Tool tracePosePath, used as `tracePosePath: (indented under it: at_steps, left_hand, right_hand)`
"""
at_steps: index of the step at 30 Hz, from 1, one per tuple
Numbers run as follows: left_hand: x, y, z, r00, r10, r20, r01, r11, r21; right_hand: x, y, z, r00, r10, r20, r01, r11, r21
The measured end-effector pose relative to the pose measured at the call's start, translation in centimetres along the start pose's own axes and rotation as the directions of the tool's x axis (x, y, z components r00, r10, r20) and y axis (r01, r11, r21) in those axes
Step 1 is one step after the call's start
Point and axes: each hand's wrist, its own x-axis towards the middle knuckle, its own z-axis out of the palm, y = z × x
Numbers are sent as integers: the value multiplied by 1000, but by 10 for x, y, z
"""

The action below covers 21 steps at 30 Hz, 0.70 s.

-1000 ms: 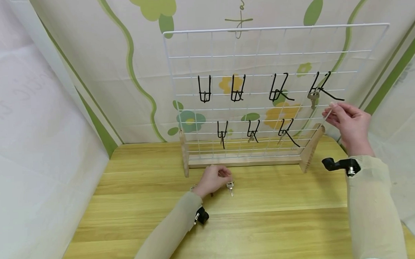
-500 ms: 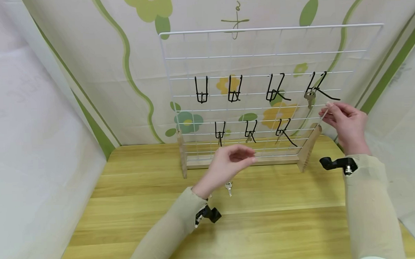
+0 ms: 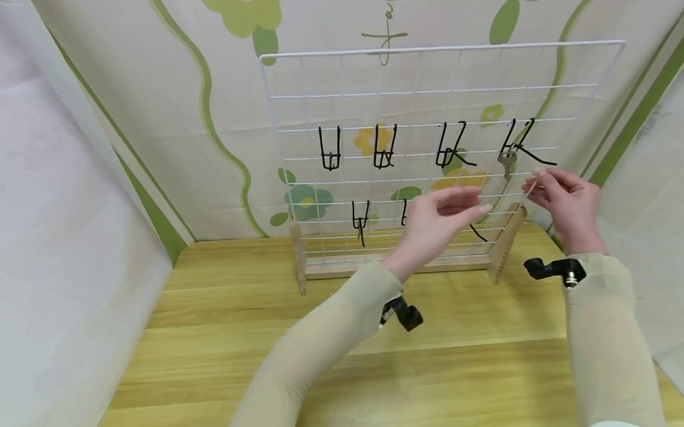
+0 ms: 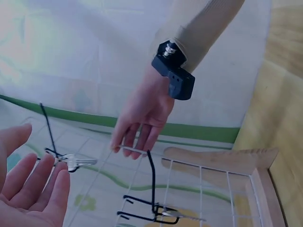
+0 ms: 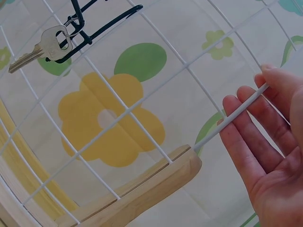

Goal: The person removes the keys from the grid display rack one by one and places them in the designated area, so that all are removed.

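Observation:
My left hand (image 3: 427, 229) is raised before a white wire grid (image 3: 442, 48), fingers relaxed and apart, holding nothing. It covers part of the lower black hooks. My right hand (image 3: 576, 211) pinches the grid's right side wire between thumb and fingers, as the right wrist view shows. A silver key (image 3: 508, 162) hangs from the upper right hook (image 3: 535, 154), up and to the right of my left fingertips. On the lower right hook (image 4: 153, 182) hangs another key (image 5: 52, 45). The lower left hook (image 3: 361, 224) also carries something small, probably a key.
Wooden feet (image 3: 507, 242) and a crossbar hold the grid upright on a wood-grain table (image 3: 222, 343). Three upper hooks, such as the far left one (image 3: 330, 151), show no key. A flower-printed cloth (image 3: 118, 121) hangs behind.
My left hand has left the tabletop, rising and moving right to the grid's front. The key seen on the table is now behind my left arm. My right hand keeps its grip.

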Motion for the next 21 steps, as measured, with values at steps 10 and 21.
tracePosePath:
  at_steps: [10, 21]
  left_hand:
    - [45, -1, 41, 988, -47, -147, 57, 996, 71]
    - [70, -1, 58, 962, 97, -254, -40, 974, 221]
  right_hand:
    - [1, -1, 1, 1000, -19, -8, 19, 1000, -13]
    - [2, 1, 0, 1000, -20, -10, 20, 1000, -17]
